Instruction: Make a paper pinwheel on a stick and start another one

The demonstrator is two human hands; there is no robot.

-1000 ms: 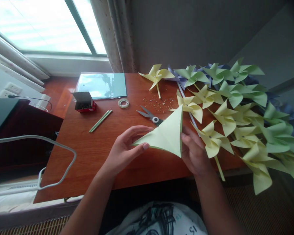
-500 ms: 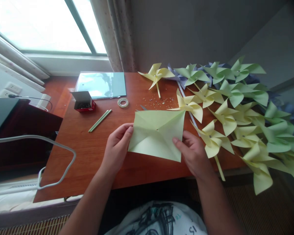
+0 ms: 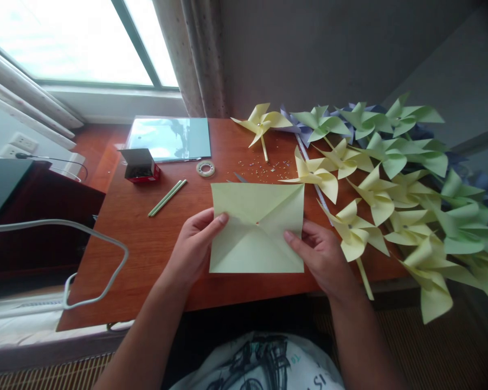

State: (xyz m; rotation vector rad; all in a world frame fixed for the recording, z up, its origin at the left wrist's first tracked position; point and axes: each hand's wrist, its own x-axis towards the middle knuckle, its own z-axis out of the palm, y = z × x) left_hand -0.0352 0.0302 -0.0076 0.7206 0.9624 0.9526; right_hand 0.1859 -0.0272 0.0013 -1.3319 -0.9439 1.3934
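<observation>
I hold a pale green square of paper [image 3: 257, 227] spread out above the wooden table [image 3: 146, 244]. It shows two diagonal creases that cross at a small mark in its middle. My left hand [image 3: 195, 246] pinches its left edge, thumb on top. My right hand [image 3: 321, 254] pinches its right edge the same way. The sheet hides most of a pair of scissors [image 3: 239, 177], of which only a blade tip shows behind its top edge.
A heap of yellow, green and purple paper pinwheels [image 3: 390, 179] covers the table's right side. Further back lie a roll of tape [image 3: 205, 169], two green sticks [image 3: 167, 197], a small open red box [image 3: 140, 165] and a blue folder [image 3: 171, 138]. Tiny scraps [image 3: 264, 168] are scattered near the scissors.
The paper was folded into a triangle a second ago. Both hands have opened it out into a flat square, and it now covers the scissors.
</observation>
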